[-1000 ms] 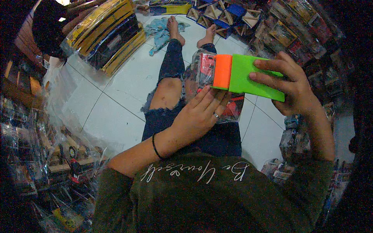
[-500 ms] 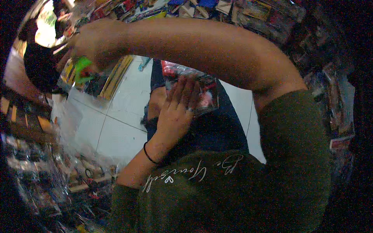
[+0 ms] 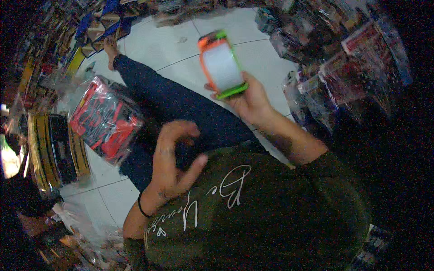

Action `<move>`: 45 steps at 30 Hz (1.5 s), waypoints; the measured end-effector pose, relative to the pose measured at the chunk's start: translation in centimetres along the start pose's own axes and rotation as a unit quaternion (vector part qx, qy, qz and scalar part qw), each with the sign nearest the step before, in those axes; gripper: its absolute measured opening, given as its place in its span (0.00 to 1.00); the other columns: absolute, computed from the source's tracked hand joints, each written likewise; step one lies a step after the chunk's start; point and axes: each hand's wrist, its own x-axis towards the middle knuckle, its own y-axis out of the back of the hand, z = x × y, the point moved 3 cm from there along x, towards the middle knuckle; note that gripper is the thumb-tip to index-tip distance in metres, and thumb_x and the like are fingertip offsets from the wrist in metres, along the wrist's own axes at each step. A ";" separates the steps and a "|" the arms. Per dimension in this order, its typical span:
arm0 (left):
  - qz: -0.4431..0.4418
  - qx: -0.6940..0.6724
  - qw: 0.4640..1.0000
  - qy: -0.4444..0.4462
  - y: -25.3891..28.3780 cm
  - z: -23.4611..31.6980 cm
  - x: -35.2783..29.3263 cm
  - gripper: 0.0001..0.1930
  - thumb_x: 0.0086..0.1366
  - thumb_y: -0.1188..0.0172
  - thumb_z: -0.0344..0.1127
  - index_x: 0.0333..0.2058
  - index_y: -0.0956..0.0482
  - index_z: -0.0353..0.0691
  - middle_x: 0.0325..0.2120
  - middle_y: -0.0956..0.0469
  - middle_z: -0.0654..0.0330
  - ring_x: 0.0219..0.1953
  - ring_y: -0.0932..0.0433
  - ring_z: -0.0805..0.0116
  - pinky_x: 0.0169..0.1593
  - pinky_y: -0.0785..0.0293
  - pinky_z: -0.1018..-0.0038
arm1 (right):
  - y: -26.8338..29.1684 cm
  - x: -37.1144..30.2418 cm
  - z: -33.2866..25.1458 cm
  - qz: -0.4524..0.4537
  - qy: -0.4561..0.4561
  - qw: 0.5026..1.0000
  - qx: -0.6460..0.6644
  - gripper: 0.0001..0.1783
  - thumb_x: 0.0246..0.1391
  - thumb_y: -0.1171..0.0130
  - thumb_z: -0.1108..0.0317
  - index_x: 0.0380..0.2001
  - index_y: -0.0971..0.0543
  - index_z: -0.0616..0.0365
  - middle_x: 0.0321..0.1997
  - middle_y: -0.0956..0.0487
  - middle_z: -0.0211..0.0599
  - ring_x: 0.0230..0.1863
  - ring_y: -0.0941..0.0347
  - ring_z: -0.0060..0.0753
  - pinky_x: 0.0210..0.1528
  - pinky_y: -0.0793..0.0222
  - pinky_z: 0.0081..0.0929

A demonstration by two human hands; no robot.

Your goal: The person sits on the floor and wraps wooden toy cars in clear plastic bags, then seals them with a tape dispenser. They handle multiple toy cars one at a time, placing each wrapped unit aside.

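My right hand (image 3: 251,100) grips a tape dispenser (image 3: 223,67) with an orange and green frame and a wide pale roll, held up above the floor beyond my leg. My left hand (image 3: 169,158) is empty in front of my belly, its thumb and curved fingers apart. To the left of it, a flat red and black package (image 3: 106,122) in clear, shiny plastic rests against my dark-trousered leg. The left hand does not touch this package. Some blur softens the dispenser and the left fingers.
Plastic-wrapped packages (image 3: 348,77) are heaped at the right. Yellow and black bundles (image 3: 45,149) stand at the left, and blue and tan pieces (image 3: 104,22) lie beyond my bare foot (image 3: 110,52). White floor tiles (image 3: 176,43) show between the piles.
My right arm has swung from the far left back to the right, bringing the tape dispenser along. The left hand has come off the plastic-wrapped package. My view has turned.
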 end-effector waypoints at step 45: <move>0.186 -0.092 0.970 0.126 -8.0 -10.0 2.9 0.24 0.64 0.57 0.51 0.27 0.26 0.33 0.19 0.27 0.50 0.23 0.26 0.55 0.29 0.32 0.62 | 5.0 -1.6 3.7 0.009 0.127 0.931 -0.342 0.24 0.54 0.48 0.54 0.42 0.31 0.67 0.39 0.28 0.42 0.38 0.29 0.37 0.38 0.31 0.34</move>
